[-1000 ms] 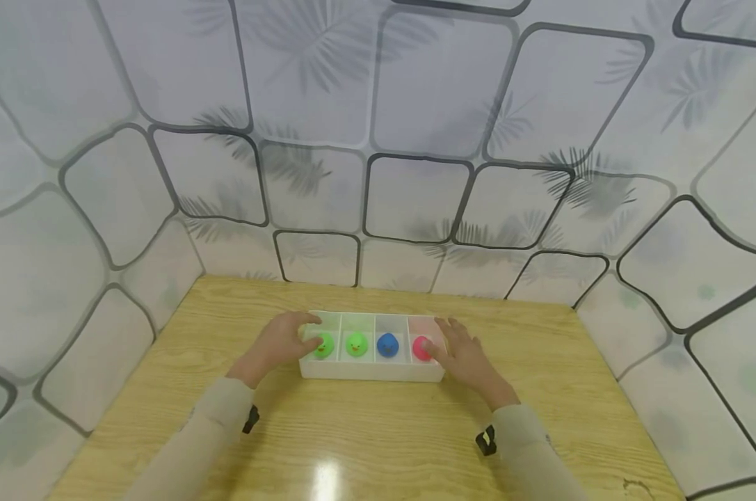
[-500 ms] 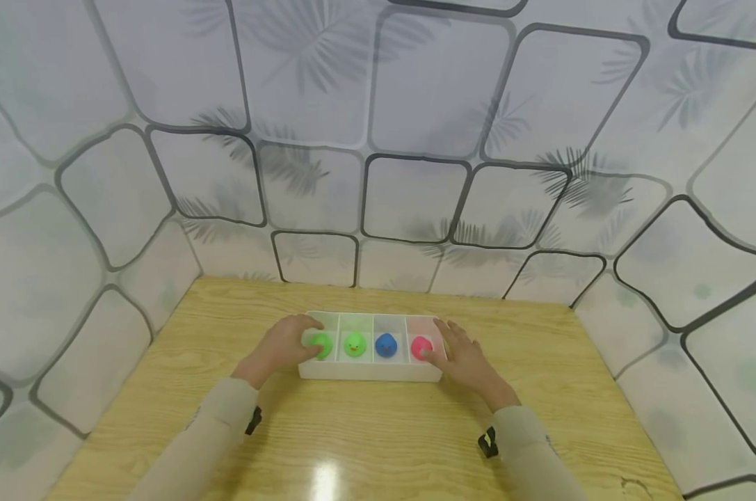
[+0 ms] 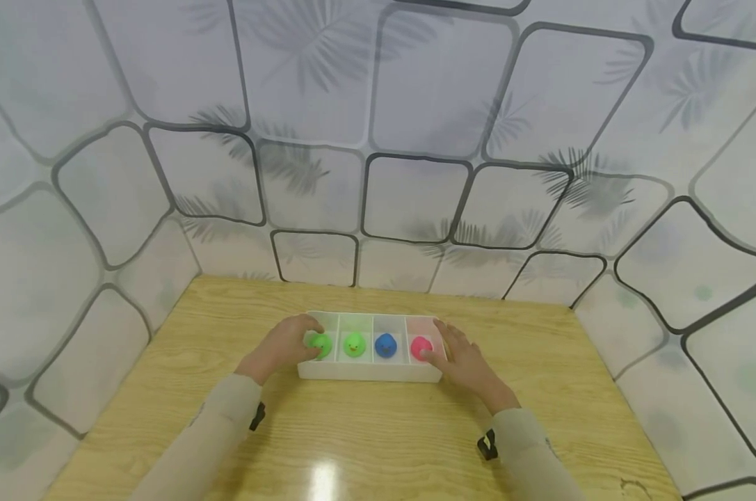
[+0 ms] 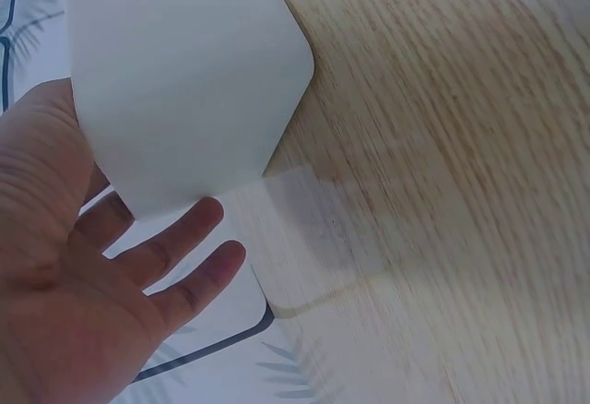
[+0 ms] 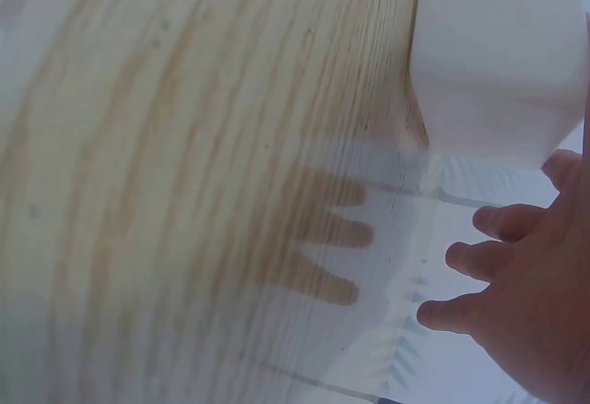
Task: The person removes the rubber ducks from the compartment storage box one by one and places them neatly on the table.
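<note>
A white box point(image 3: 370, 372) with a row of compartments sits on the wooden table, one small rubber duck in each. From left to right I see a green duck point(image 3: 322, 342), a lighter green duck point(image 3: 355, 345), a blue duck point(image 3: 386, 345) and a pink duck point(image 3: 421, 345). My left hand point(image 3: 282, 342) is at the box's left end, thumb over the front rim, partly hiding the first duck. At the right end rests my right hand point(image 3: 468, 363), thumb reaching in front of the pink duck. In both wrist views several fingers are spread, clear of the white wall.
Bare wooden table point(image 3: 365, 431) surrounds the box. Patterned cloth walls point(image 3: 415, 202) rise behind and on both sides. Dark straps point(image 3: 487, 444) hang beneath the sleeves.
My left hand has shifted slightly right and closer to the box, its thumb lower over the green duck. My right hand and the ducks look nearly unchanged.
</note>
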Action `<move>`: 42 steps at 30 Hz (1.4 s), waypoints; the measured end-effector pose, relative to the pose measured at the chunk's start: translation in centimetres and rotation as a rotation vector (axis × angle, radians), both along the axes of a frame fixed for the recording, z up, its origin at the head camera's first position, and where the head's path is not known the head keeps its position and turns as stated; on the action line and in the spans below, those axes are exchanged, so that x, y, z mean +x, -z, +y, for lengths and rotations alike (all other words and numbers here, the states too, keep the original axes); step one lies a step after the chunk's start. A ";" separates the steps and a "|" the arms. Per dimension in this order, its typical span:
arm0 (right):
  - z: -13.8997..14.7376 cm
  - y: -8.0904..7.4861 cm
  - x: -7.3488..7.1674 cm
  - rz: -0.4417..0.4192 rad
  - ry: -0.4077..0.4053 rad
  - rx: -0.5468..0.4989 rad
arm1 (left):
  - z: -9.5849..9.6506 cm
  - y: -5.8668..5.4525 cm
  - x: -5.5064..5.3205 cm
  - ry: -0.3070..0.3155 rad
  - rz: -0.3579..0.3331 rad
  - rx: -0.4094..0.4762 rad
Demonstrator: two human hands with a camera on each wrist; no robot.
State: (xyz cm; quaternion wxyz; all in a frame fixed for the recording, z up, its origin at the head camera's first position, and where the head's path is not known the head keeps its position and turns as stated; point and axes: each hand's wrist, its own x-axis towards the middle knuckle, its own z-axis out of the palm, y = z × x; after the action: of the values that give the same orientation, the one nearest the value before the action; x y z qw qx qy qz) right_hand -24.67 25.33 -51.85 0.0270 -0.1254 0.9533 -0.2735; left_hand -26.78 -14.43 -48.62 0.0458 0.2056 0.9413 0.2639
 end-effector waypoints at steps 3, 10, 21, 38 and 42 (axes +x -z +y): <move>0.0 0.2 0.0 0.000 -0.003 -0.010 | 0.0 0.0 0.0 0.013 -0.004 -0.010; 0.1 0.4 0.1 0.006 -0.009 -0.037 | -0.1 0.0 0.1 0.024 -0.014 -0.041; 0.0 0.1 0.2 -0.019 -0.008 -0.033 | 0.0 0.0 0.0 0.034 0.004 -0.044; 0.0 0.2 0.0 -0.021 -0.015 -0.027 | -0.5 -1.0 -0.2 -0.012 -0.043 0.090; 0.0 0.2 0.1 -0.025 -0.014 -0.032 | -1.1 -1.4 -0.2 -0.018 -0.019 0.172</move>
State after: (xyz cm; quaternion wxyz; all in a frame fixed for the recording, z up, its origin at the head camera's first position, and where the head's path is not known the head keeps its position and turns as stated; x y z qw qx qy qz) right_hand -24.59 25.38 -52.07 0.0388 -0.1291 0.9475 -0.2900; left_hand -26.99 -15.50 -47.26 0.0345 0.1976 0.9165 0.3460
